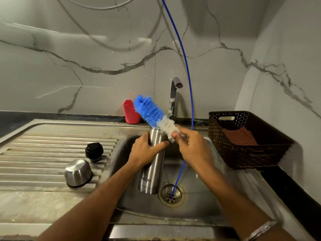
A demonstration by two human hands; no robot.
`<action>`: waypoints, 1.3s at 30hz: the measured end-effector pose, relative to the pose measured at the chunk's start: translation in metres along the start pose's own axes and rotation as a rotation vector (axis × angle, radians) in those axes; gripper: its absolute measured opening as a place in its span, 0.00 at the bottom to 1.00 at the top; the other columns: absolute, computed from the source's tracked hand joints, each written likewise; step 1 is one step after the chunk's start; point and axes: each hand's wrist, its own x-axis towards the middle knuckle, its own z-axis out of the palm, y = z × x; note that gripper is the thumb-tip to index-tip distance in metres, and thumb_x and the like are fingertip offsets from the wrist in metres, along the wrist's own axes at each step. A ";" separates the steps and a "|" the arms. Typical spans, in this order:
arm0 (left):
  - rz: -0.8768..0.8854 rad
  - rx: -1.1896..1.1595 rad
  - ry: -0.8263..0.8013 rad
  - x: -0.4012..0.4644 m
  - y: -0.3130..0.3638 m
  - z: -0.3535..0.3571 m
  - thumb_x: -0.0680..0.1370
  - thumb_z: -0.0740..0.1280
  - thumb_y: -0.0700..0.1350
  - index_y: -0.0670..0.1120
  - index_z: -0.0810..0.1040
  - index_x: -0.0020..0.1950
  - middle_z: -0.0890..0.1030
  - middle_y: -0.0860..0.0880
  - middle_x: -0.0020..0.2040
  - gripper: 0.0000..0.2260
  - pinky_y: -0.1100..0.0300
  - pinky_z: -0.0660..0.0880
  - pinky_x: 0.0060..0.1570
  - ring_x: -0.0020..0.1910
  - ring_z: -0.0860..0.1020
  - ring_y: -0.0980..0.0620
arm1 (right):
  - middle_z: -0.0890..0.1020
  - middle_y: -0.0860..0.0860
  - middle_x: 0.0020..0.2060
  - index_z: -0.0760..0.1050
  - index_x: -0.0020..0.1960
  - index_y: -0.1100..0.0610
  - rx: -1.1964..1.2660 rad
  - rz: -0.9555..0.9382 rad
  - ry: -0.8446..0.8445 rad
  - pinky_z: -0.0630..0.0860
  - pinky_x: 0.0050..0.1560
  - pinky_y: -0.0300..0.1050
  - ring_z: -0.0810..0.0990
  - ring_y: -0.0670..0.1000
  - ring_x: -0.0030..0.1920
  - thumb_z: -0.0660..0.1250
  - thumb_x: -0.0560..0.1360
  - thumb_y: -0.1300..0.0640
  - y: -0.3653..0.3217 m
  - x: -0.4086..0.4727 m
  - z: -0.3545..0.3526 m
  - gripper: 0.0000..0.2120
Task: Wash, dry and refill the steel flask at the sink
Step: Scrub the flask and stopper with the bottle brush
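Steel flask: upright over sink, gripped by left hand. Bottle brush: pinched by right hand, at flask's 12 o'clock. Advice: align bristles with mouth, insert straight.

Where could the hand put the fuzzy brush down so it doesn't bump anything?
The ribbed draining board has bare room left of the black stopper and steel cup. The flat counter strip in front of the cup is free too. The sink bowl is crowded by the flask, both hands and the blue tube. The basket already holds a cloth.
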 end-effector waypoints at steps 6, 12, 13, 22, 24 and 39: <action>-0.004 0.164 0.019 -0.003 -0.001 -0.005 0.69 0.75 0.65 0.52 0.77 0.56 0.81 0.56 0.45 0.24 0.61 0.76 0.41 0.42 0.79 0.59 | 0.85 0.46 0.44 0.69 0.73 0.39 -0.373 -0.208 0.000 0.77 0.41 0.44 0.79 0.46 0.40 0.60 0.82 0.40 -0.001 -0.004 -0.013 0.20; 0.033 0.316 0.018 -0.004 -0.004 -0.001 0.67 0.74 0.66 0.51 0.77 0.52 0.81 0.55 0.42 0.24 0.54 0.82 0.42 0.39 0.79 0.57 | 0.86 0.46 0.49 0.70 0.74 0.41 -0.410 -0.160 -0.063 0.75 0.44 0.42 0.78 0.45 0.42 0.59 0.82 0.40 -0.002 -0.005 -0.015 0.21; 0.041 0.337 0.025 -0.004 -0.006 -0.001 0.67 0.75 0.65 0.51 0.77 0.52 0.81 0.54 0.43 0.23 0.55 0.82 0.42 0.39 0.79 0.57 | 0.85 0.46 0.50 0.70 0.74 0.41 -0.411 -0.142 -0.083 0.74 0.45 0.41 0.78 0.45 0.44 0.60 0.82 0.40 -0.002 -0.006 -0.013 0.21; 0.068 0.453 0.017 -0.004 -0.010 0.000 0.68 0.77 0.63 0.48 0.78 0.57 0.84 0.52 0.49 0.26 0.58 0.80 0.45 0.42 0.80 0.56 | 0.85 0.46 0.54 0.72 0.72 0.40 -0.425 -0.019 -0.091 0.77 0.48 0.45 0.82 0.48 0.50 0.61 0.82 0.41 0.000 -0.007 -0.010 0.19; 0.097 0.482 0.022 -0.005 -0.009 0.001 0.68 0.76 0.64 0.49 0.79 0.58 0.84 0.51 0.50 0.27 0.58 0.79 0.45 0.44 0.80 0.54 | 0.86 0.47 0.51 0.72 0.72 0.40 -0.445 -0.003 -0.021 0.79 0.49 0.48 0.82 0.49 0.49 0.61 0.82 0.42 0.003 -0.003 -0.012 0.19; -0.018 0.454 -0.270 -0.005 -0.031 0.007 0.71 0.75 0.61 0.63 0.33 0.80 0.72 0.44 0.72 0.56 0.41 0.77 0.61 0.63 0.79 0.40 | 0.86 0.47 0.51 0.73 0.71 0.41 -0.353 0.071 -0.027 0.80 0.43 0.48 0.82 0.49 0.47 0.61 0.81 0.40 0.023 -0.002 -0.002 0.19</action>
